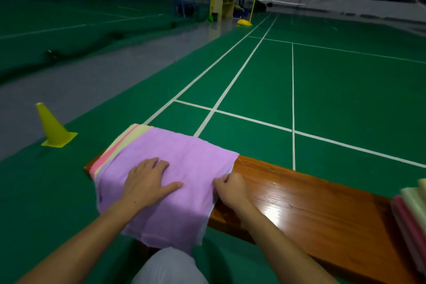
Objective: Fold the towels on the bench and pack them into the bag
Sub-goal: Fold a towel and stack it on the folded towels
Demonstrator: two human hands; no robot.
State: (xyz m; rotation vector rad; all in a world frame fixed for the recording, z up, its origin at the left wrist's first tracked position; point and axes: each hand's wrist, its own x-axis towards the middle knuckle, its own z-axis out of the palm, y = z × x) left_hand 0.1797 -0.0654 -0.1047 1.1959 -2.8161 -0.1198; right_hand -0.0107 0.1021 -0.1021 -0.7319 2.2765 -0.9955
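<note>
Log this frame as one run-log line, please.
stage: folding | left hand: flat on purple towel | right hand: pinches its right edge | towel on bench | bag: not in view

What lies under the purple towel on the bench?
Under the purple towel, yellow and pink towel edges show at its left, on the brown wooden bench. How many lie beneath is hidden.
</note>
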